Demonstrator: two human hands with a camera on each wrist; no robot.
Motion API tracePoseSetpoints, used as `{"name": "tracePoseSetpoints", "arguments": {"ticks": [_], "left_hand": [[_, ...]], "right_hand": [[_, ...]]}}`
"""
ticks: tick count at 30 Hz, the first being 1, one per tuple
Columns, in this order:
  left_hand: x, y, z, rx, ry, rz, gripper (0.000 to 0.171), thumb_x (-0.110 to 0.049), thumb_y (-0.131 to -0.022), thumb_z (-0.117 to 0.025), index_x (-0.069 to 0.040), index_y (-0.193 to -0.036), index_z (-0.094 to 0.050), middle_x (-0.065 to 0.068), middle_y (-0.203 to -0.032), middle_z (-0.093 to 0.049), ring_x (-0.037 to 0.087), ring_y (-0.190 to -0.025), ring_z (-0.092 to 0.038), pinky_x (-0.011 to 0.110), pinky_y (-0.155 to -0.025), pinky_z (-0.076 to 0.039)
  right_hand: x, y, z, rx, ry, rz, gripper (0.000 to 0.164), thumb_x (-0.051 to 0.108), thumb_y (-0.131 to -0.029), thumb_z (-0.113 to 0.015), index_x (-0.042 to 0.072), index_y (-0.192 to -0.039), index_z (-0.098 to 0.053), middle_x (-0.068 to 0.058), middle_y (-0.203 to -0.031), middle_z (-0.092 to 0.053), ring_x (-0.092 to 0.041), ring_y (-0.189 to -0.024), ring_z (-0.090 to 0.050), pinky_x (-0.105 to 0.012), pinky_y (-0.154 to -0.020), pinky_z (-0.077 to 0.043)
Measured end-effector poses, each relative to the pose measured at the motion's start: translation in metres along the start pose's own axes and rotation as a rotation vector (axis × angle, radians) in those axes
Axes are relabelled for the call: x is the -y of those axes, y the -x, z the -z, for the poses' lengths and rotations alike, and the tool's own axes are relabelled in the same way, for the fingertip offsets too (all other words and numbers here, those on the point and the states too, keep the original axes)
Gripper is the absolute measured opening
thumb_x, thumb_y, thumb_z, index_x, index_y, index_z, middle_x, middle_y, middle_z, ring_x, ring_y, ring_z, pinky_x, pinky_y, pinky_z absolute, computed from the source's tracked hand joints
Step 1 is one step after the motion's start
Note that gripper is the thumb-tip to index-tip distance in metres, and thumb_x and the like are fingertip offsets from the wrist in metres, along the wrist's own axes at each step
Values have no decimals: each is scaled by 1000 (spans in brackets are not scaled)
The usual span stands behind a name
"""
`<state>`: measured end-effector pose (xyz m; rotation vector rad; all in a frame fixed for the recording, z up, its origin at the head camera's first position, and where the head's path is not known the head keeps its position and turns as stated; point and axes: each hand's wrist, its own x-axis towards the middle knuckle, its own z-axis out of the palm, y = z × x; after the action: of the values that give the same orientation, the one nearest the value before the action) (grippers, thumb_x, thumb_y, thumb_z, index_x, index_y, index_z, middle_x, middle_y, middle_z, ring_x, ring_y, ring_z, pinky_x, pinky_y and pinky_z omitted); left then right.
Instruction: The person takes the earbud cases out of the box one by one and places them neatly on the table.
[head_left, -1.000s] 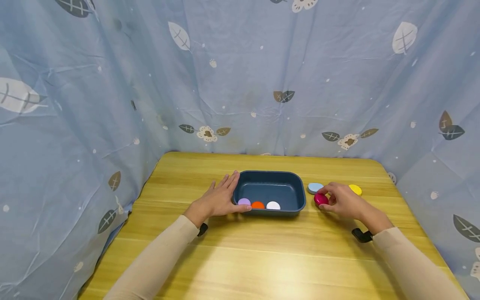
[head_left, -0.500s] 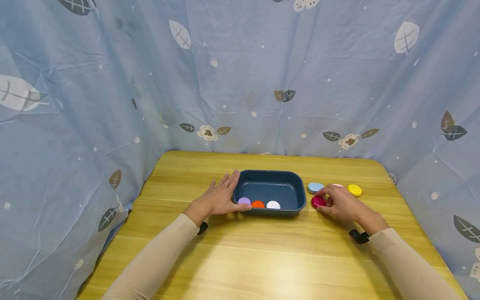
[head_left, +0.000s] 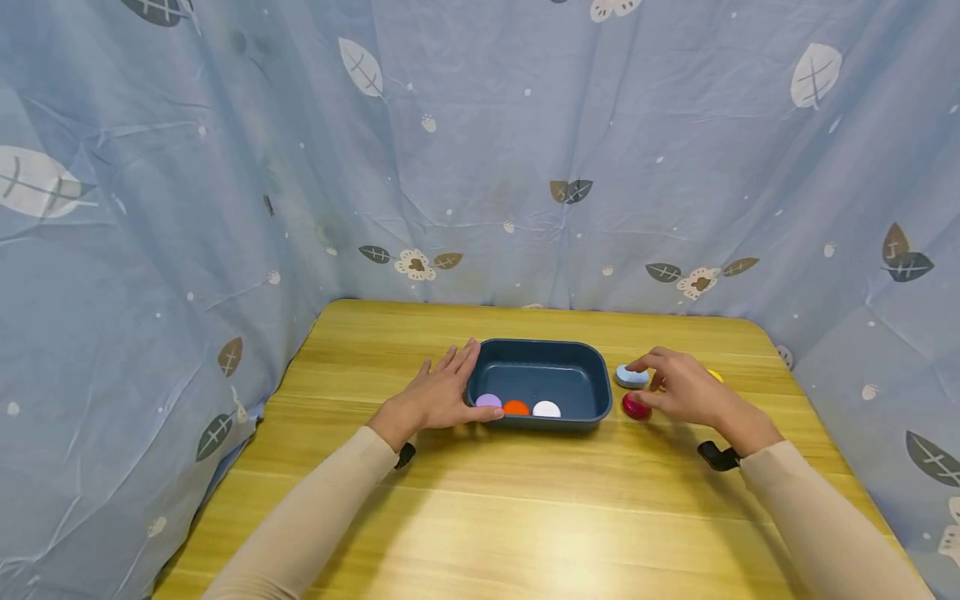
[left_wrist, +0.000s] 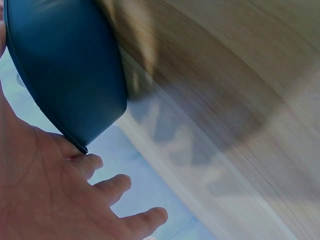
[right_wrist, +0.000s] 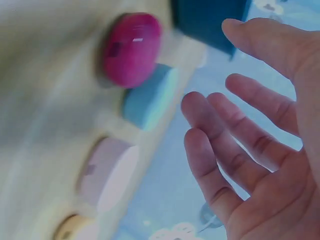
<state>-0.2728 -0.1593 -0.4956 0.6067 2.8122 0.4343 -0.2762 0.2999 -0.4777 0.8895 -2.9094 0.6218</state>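
Observation:
My left hand [head_left: 431, 400] rests against the left end of a dark blue rectangular tray [head_left: 543, 382], fingers spread straight and thumb along its front rim. Inside the tray, along the front wall, lie a purple disc [head_left: 488, 402], an orange disc [head_left: 515, 407] and a white disc [head_left: 546, 409]. To the tray's right, my right hand [head_left: 686, 389] hovers with relaxed, parted fingers and holds nothing. Below its thumb sits a glossy magenta disc [head_left: 635, 407], apart from the fingers in the right wrist view. A light blue disc [head_left: 631, 379] lies just behind it.
A pale pink disc [right_wrist: 107, 172] shows in the right wrist view, hidden behind my hand in the head view. Beyond it is a yellow disc [head_left: 716, 376], mostly covered. A patterned blue curtain [head_left: 480, 150] encloses the wooden table [head_left: 480, 517] at the back and sides.
My right hand slid the magenta disc slightly left toward the tray, then let go and lifted off it. The left hand and tray have stayed put.

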Motion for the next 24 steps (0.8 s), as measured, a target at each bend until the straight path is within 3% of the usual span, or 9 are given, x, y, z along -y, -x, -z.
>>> {"name": "tracePoseSetpoints", "arguments": {"ticks": [8, 13, 17, 24], "left_hand": [[0, 1, 1, 0, -3, -1, 136, -95, -97, -63, -20, -190, 1, 1, -200, 2, 39, -186, -7, 81, -144, -9], [0, 1, 1, -7, -1, 1, 136, -96, -97, -63, -21, -190, 1, 1, -200, 1, 42, -186, -8, 81, -144, -8], [0, 0, 1, 6, -15, 5, 136, -97, -97, -61, -22, -190, 3, 0, -200, 2, 41, -186, -7, 81, -144, -8], [-1, 0, 2, 15, -25, 15, 137, -98, -96, -61, -22, -190, 3, -1, -200, 3, 41, -186, -7, 80, -145, -7]], "right_hand": [[28, -35, 12, 20, 40, 75, 40, 24, -101, -94, 8, -136, -83, -13, -129, -80, -19, -98, -78, -42, -86, -68], [46, -59, 12, 100, 27, 127, 43, 29, -102, -94, 11, -139, -83, -14, -131, -78, -27, -105, -79, -44, -90, -67], [59, -74, 8, 167, 16, 177, 44, 33, -102, -94, 15, -141, -83, -12, -136, -77, -32, -114, -80, -52, -101, -68], [74, -98, -6, 305, 74, 299, 50, 34, -100, -95, 17, -144, -81, -6, -144, -75, -34, -129, -76, -58, -115, -64]]}}
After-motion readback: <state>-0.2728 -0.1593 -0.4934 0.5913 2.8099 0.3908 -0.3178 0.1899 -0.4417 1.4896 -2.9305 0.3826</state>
